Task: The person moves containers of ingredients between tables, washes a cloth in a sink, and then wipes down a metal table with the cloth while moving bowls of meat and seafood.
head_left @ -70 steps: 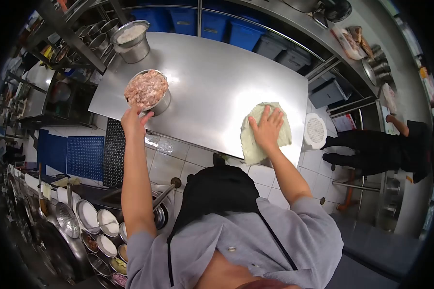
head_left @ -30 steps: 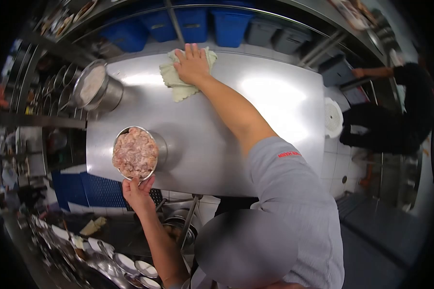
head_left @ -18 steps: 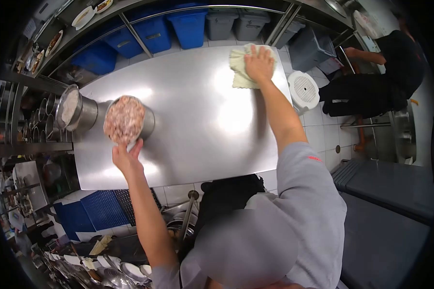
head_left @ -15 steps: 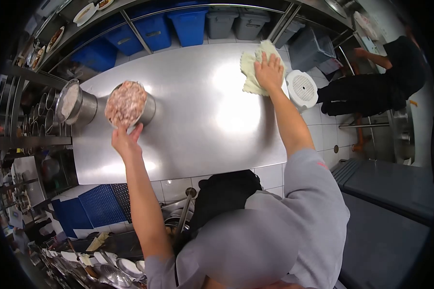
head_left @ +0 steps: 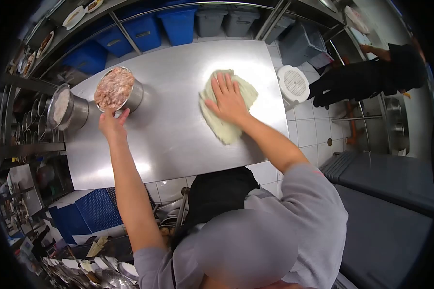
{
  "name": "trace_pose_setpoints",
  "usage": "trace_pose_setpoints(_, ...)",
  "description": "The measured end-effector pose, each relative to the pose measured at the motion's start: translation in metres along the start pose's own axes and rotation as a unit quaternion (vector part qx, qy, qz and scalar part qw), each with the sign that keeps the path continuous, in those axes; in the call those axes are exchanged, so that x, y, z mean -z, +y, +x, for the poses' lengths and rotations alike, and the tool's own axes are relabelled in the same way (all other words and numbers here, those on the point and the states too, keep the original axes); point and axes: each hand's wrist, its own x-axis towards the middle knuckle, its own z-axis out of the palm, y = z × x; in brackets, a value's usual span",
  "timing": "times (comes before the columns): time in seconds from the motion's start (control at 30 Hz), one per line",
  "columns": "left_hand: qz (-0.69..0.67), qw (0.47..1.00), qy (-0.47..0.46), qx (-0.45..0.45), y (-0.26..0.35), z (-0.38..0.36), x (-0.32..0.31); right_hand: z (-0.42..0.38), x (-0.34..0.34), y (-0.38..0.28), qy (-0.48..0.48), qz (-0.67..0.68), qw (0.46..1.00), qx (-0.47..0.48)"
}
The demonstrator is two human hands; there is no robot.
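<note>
My left hand (head_left: pixel 113 125) grips the near rim of a round metal pot (head_left: pixel 137 97), its thumb apart on the right side. Pale pink raw meat (head_left: pixel 115 88), in small pieces or minced, fills the pot to the top. On the right half of the steel table (head_left: pixel 173 144), my right hand (head_left: pixel 229 102) lies flat with fingers spread on a pale yellow-green cloth (head_left: pixel 216 129). The cloth is spread out under the palm and touches the tabletop.
Left of the pot stands another metal pot (head_left: pixel 79 111) with a bowl of white powder (head_left: pixel 61 105) tilted at it. A white perforated stool (head_left: pixel 294 83) is by the table's right edge. Blue bins (head_left: pixel 177 24) and grey bins line the back. Another person (head_left: pixel 371 77) stands at right.
My right hand has slid the cloth from the far right corner leftward and toward me, to the table's right-middle. My left hand still holds the pot; the view has shifted slightly.
</note>
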Motion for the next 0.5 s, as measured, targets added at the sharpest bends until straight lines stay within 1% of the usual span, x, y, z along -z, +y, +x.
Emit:
trace_pose_setpoints(0.03,-0.002,1.0,-0.004,0.001,0.003,-0.002,-0.001,0.029,-0.006,0.008,0.022,0.005,1.0,-0.014)
trace_pose_setpoints(0.1,-0.004,1.0,-0.009,0.007,0.005,-0.004,-0.007,0.09,-0.02,0.037,0.033,-0.018,0.997,-0.065)
trace_pose_setpoints(0.17,-0.003,1.0,-0.002,0.019,0.005,-0.004,-0.008,0.135,-0.019,0.074,0.018,-0.029,0.991,-0.128)
trace_pose_setpoints(0.2,-0.015,1.0,-0.017,0.008,0.003,-0.001,-0.008,0.145,-0.021,0.093,0.032,-0.031,0.986,-0.159)
trace_pose_setpoints(0.27,-0.033,0.999,-0.027,-0.01,-0.003,0.001,0.001,0.133,-0.021,0.121,0.037,-0.042,0.978,-0.203)
trace_pose_setpoints(0.33,-0.023,1.0,-0.015,-0.007,-0.006,0.007,0.005,0.111,-0.01,0.134,0.037,-0.062,0.972,-0.225)
trace_pose_setpoints(0.43,-0.033,0.999,-0.007,-0.013,-0.005,0.005,0.0,0.05,0.005,0.141,0.032,-0.08,0.961,-0.264)
trace_pose_setpoints(0.5,-0.047,0.999,-0.021,-0.014,-0.008,0.011,-0.001,0.0,0.011,0.137,0.022,-0.096,0.964,-0.247)
